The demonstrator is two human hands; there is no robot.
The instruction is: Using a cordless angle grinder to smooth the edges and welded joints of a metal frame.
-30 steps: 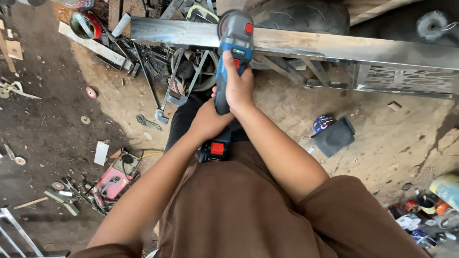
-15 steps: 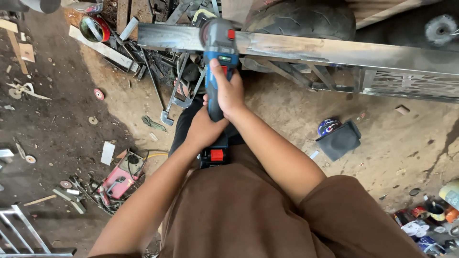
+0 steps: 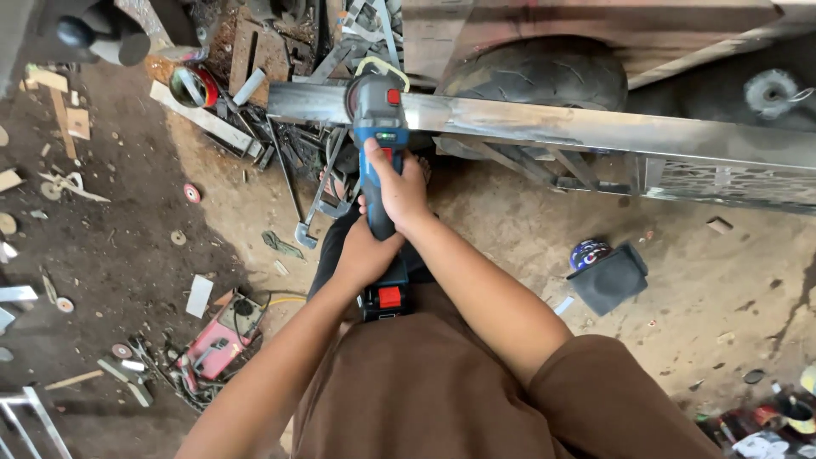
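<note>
Both hands grip a blue cordless angle grinder (image 3: 380,161), which points away from the person with its head set against the near edge of a long steel bar (image 3: 544,123) that runs across the view. The right hand (image 3: 399,189) is wrapped around the middle of the grinder's body, fingers curled shut over it, thumb on top. The left hand (image 3: 365,253) sits just behind and below it, closed around the rear of the handle, right above the battery pack (image 3: 387,297) with its red catch. Beyond the bar, ahead of the hands, lies a black tyre (image 3: 544,78). To the left of the hands a heap of scrap metal (image 3: 310,157) is spread over the dirt floor (image 3: 510,229), and a wrench (image 3: 316,217) lies near the left wrist. Farther left and nearer the person, beside the left forearm, rests a small pink machine (image 3: 217,340) with cables. To the right of the right forearm, well apart from it, a dark pouch (image 3: 614,279) lies on the dirt floor with a round patterned thing just beside it.
</note>
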